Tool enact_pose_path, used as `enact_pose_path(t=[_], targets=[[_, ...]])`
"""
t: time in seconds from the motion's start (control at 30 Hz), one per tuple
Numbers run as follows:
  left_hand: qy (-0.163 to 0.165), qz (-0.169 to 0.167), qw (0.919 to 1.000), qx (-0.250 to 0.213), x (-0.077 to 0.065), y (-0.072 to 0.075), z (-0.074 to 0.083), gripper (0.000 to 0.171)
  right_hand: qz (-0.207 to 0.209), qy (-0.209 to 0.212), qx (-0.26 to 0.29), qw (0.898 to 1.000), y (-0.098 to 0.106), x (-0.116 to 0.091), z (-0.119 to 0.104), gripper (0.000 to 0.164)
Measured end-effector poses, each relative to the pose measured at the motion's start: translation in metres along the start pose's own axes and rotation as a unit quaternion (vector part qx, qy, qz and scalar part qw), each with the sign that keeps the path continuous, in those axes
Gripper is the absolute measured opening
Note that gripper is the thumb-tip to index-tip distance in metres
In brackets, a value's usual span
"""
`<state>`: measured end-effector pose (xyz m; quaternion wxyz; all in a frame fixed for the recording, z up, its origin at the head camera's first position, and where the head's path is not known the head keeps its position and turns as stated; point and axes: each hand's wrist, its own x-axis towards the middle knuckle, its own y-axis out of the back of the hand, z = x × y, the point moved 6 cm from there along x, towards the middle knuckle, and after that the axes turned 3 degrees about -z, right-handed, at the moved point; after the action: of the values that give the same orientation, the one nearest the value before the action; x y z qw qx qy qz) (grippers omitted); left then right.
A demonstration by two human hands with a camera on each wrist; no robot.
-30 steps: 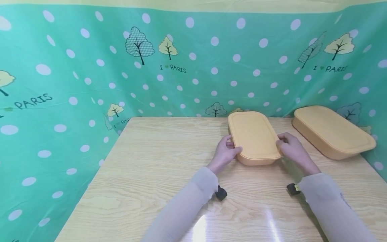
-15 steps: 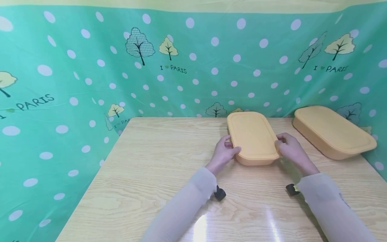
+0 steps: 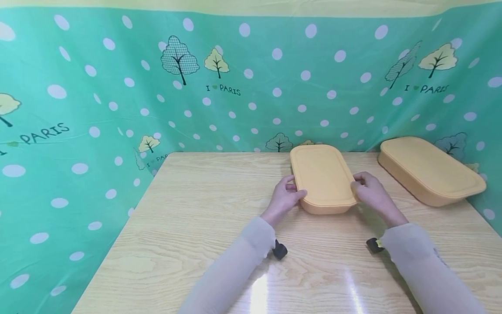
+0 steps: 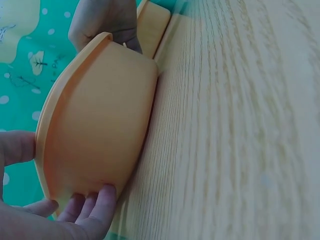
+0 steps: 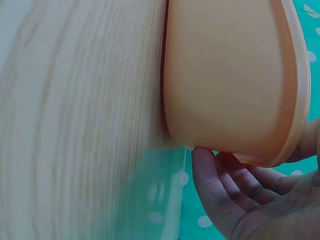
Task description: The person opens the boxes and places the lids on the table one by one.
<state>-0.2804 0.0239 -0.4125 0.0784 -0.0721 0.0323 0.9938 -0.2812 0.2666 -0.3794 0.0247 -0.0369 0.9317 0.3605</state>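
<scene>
A pale orange rectangular box with a fitted lid (image 3: pixel 323 176) stands near the table's far edge in the head view. My left hand (image 3: pixel 283 198) grips its left side near the front corner, thumb on the lid's rim. In the left wrist view the left fingertips (image 4: pixel 106 192) press the box's side wall (image 4: pixel 100 115). Opposite, my right hand (image 3: pixel 374 194) grips the right side, with its fingers (image 5: pixel 207 170) against the end of the wall in the right wrist view. The underside lies at the tabletop. Whatever the box contains is hidden by the lid.
A second, similar lidded box (image 3: pixel 429 170) stands at the table's back right, by the green dotted curtain (image 3: pixel 251 78). The curtain runs along the back and sides of the wooden table (image 3: pixel 176 235). Each wrist carries a small black camera.
Both hands and the box between them have shifted slightly to the left. The grip on it looks the same, and the second box stays in its place.
</scene>
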Motion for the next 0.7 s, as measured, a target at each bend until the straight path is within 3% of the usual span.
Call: enact_pose_path(t=[0.7], targets=[[0.001,-0.016,0.9994,-0.032,0.000,0.016,-0.002,0.067,-0.012,-0.017,0.012,1.000,-0.013,0.005,-0.005,0.048]])
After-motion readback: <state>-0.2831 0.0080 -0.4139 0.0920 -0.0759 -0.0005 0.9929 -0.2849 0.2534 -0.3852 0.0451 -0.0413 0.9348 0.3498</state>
